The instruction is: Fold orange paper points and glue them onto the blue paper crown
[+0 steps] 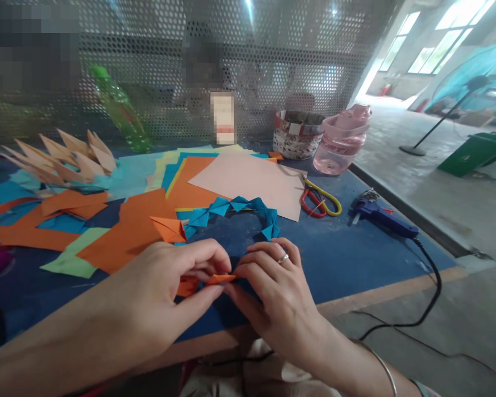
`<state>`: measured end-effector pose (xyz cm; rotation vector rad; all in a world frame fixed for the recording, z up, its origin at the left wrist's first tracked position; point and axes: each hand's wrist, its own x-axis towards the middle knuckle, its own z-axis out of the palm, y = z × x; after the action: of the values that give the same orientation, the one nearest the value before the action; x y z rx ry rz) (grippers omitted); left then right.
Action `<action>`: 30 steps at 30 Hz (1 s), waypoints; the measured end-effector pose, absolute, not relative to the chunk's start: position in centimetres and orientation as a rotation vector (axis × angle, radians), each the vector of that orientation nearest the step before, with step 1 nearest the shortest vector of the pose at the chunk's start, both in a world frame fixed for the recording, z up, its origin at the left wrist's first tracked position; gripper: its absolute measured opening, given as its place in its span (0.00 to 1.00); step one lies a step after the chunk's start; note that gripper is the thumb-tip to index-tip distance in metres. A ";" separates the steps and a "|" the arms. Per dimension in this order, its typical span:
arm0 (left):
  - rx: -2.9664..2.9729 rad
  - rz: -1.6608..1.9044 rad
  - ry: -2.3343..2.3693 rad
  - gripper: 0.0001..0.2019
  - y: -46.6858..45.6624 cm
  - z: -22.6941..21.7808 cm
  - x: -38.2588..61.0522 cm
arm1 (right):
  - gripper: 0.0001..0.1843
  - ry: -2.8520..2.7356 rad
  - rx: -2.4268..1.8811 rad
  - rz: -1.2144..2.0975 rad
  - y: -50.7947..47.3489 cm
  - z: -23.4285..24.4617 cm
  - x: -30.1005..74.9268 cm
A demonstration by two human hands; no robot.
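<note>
Between my two hands, near the front edge of the table, is a small folded piece of orange paper (220, 279). My left hand (177, 275) pinches it from the left. The fingertips of my right hand (270, 278), which wears a ring, close on its right end. Just beyond my hands lies a curved chain of folded blue paper (240, 204). At its left end rests a folded orange paper piece (168, 228). Another bit of orange paper (187, 285) shows partly under my left hand.
Coloured sheets (248, 179) are piled behind the chain. Scissors (320, 198) and a blue glue gun (382, 216) lie to the right. A peach spiky paper form (66, 160), a green bottle (122, 110), a woven basket (297, 135) and a pink container (341, 143) stand farther back.
</note>
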<state>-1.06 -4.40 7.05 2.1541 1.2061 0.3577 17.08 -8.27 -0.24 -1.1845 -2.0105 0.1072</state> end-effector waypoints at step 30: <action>2.525 0.431 1.095 0.26 -4.6 5.2 -1.1 | 0.01 -2.170 -1.074 0.377 -7.7 1.0 17.6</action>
<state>-1.05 -4.58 5.20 2.5253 1.0951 0.4307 17.56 -7.68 1.02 -1.0738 -2.1696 0.3765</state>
